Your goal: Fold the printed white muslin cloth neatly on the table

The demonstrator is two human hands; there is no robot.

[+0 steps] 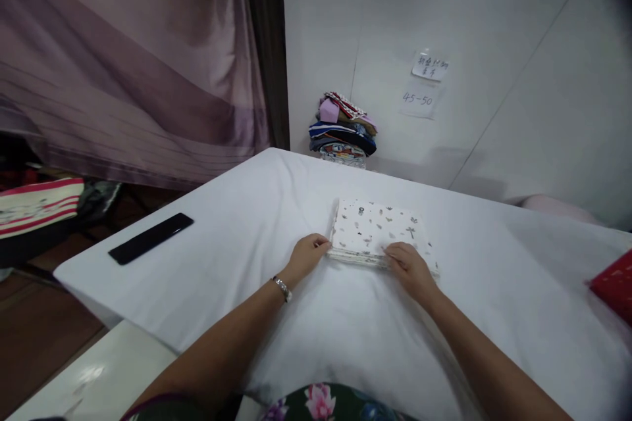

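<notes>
The single head-worn view looks forward and down from above the wearer's clothes (320, 401), which show at the bottom edge. It faces across the table (237, 230) to the wall (484, 26), with the curtain (187, 66) at upper left. The left hand (307, 256), right hand (411, 270) and cloth (380, 227) lie fairly near, below centre.

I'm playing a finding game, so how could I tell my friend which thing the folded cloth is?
Look for the big white-covered table. On it, the left hand and right hand are at the near edge of a folded cloth. Unlike the plain white cover beneath, it has tiny pictures, one like a palm tree.
</notes>
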